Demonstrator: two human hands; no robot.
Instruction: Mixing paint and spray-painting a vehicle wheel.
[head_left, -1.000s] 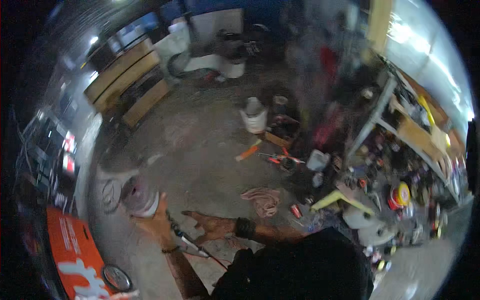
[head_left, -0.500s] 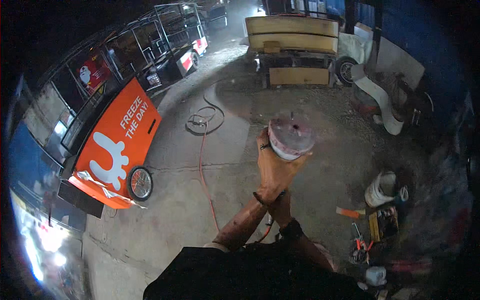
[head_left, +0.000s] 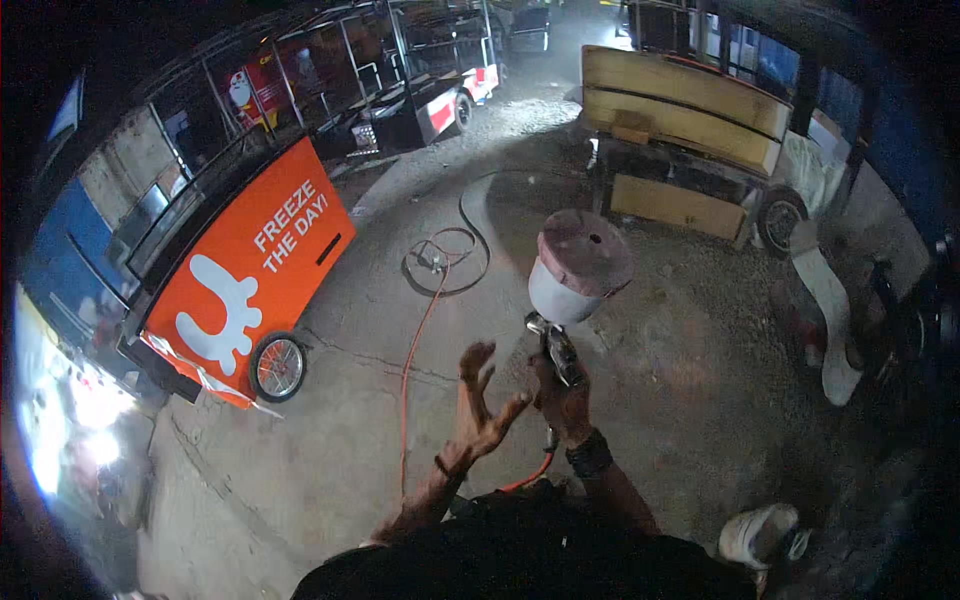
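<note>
My right hand (head_left: 564, 405) is wrapped round the grip of a metal paint spray gun (head_left: 562, 352) in front of me. On top of the gun sits a white cup (head_left: 562, 294) with a pinkish, stained lid (head_left: 580, 250) that has a dark hole in it. An orange hose (head_left: 540, 472) runs from the bottom of the grip toward my body. To the left of the gun, my left hand (head_left: 482, 408) is raised with its fingers spread, apart from the gun and holding nothing.
An orange cart panel (head_left: 270, 260) with a spoked wheel (head_left: 278, 366) stands at left. A hose (head_left: 408, 385) crosses the concrete floor to a coil (head_left: 445, 262). Tan boards (head_left: 680, 95) rest on a frame at far right. A white bucket (head_left: 745, 535) is at lower right.
My left hand has come away from the cup and moved down to the left, opening. The gun now shows in my right hand. The view has swung, so surroundings at the right sit further right.
</note>
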